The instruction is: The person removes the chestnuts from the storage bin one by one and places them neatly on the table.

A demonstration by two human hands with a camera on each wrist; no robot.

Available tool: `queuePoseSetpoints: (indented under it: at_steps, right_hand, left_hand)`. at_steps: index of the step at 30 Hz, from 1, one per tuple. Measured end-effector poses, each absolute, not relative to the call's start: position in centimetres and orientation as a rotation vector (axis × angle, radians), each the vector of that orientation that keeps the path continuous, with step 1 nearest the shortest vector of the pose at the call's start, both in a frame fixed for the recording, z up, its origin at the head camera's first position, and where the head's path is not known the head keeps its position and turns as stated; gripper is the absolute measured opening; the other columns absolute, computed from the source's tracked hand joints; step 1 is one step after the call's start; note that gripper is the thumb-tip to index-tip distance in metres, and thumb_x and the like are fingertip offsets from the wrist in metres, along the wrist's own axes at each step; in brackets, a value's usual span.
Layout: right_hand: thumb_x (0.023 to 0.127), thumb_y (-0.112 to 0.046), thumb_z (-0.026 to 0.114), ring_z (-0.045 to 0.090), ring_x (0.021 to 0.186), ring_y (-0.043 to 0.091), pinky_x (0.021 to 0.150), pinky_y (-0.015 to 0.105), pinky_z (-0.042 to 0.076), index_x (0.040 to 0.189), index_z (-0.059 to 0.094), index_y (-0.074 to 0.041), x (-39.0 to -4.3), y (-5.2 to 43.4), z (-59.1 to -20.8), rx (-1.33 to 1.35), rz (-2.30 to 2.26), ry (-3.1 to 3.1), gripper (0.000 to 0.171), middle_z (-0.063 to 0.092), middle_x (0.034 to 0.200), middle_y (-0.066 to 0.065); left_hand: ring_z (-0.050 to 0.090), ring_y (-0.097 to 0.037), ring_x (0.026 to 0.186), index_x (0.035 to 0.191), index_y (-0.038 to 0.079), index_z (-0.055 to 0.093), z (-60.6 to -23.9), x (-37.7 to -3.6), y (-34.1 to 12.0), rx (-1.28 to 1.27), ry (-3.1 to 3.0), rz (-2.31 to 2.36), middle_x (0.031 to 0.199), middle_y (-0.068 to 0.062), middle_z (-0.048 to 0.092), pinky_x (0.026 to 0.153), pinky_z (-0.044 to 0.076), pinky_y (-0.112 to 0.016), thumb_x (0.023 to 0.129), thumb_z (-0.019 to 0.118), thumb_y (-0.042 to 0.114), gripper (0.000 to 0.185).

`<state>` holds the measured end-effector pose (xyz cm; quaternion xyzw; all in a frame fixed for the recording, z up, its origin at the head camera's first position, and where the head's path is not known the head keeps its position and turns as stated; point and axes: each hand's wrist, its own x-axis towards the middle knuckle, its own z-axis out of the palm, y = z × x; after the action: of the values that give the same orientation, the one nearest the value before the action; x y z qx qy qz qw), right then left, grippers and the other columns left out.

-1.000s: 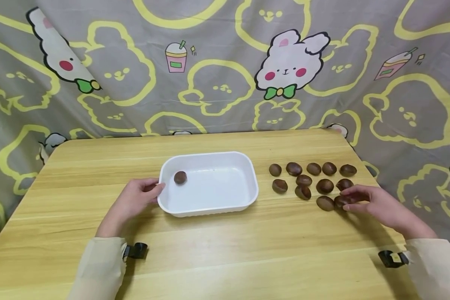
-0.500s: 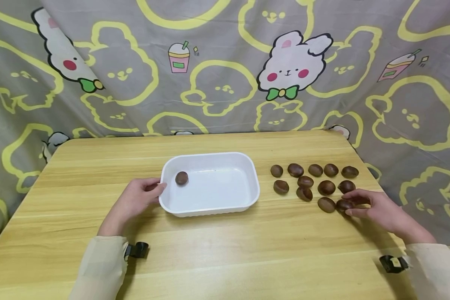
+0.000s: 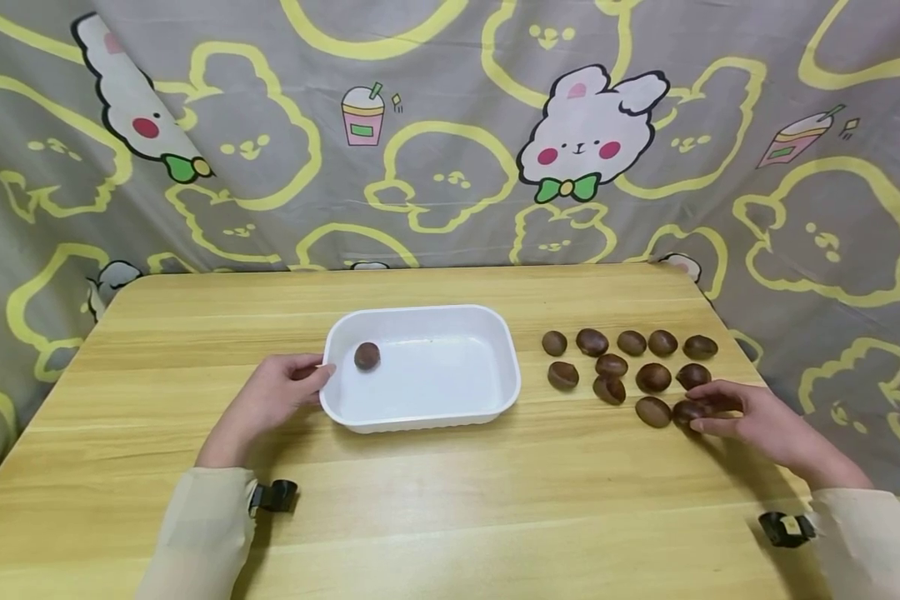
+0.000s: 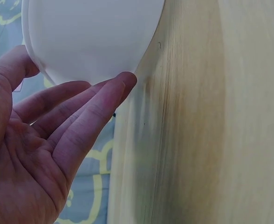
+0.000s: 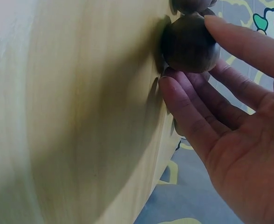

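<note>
A white plastic tray (image 3: 427, 392) stands on the table with one chestnut (image 3: 367, 357) inside, near its left end. My left hand (image 3: 273, 398) holds the tray's left end, thumb at the rim and fingers against the outer wall, as the left wrist view shows on the tray's side (image 4: 92, 37). To the right lie several brown chestnuts (image 3: 653, 377) in loose rows. At their near right corner my right hand (image 3: 768, 427) pinches a chestnut (image 5: 189, 44) between thumb and fingers; it still sits low at the table. Part of it is hidden by the fingers in the head view.
The wooden table (image 3: 450, 508) has its back edge against a grey patterned curtain (image 3: 435, 208). Another chestnut (image 3: 653, 412) lies right beside the pinched one. Black wrist devices (image 3: 273, 497) sit at both sleeves.
The whole scene shifts slightly as the head camera moves. My right thumb and fingers stay around the same chestnut, and my left hand keeps its hold on the tray.
</note>
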<state>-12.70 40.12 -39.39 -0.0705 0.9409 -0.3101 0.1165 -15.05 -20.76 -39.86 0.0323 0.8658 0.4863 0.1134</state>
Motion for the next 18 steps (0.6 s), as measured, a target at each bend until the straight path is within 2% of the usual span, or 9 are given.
queuePoseSetpoints:
  at_steps: [4, 12, 18]
  right_hand:
    - [0.088, -0.028, 0.076, 0.059, 0.096, 0.008, 0.072, 0.024, 0.050, 0.126, 0.061, -0.001, -12.8, 40.1, -39.2, -0.211, -0.856, 2.773, 0.049, 0.066, 0.112, 0.011]
    - [0.090, -0.025, 0.075, 0.061, 0.105, 0.038, 0.074, 0.025, 0.051, 0.128, 0.059, -0.001, -13.3, 38.5, -37.3, -0.273, -0.835, 2.802, 0.048, 0.062, 0.119, 0.021]
    - [0.093, -0.025, 0.071, 0.062, 0.105, 0.036, 0.075, 0.022, 0.050, 0.124, 0.063, -0.004, -14.2, 35.8, -34.8, -0.326, -0.823, 2.878, 0.038, 0.065, 0.115, 0.016]
  left_hand:
    - [0.070, -0.024, 0.091, 0.133, -0.010, 0.054, -39.8, -15.0, -20.8, 0.091, 2.549, 1.409, 0.113, -0.022, 0.067, 0.079, 0.055, -0.031, 0.101, 0.059, 0.028, 0.050]
    - [0.070, -0.025, 0.091, 0.132, -0.012, 0.054, -39.8, -15.0, -21.0, 0.094, 2.525, 1.457, 0.113, -0.024, 0.066, 0.078, 0.055, -0.030, 0.100, 0.060, 0.025, 0.049]
    - [0.070, -0.025, 0.093, 0.133, -0.011, 0.054, -39.9, -15.1, -20.8, 0.101, 2.526, 1.447, 0.114, -0.023, 0.066, 0.079, 0.055, -0.030, 0.100, 0.060, 0.028, 0.052]
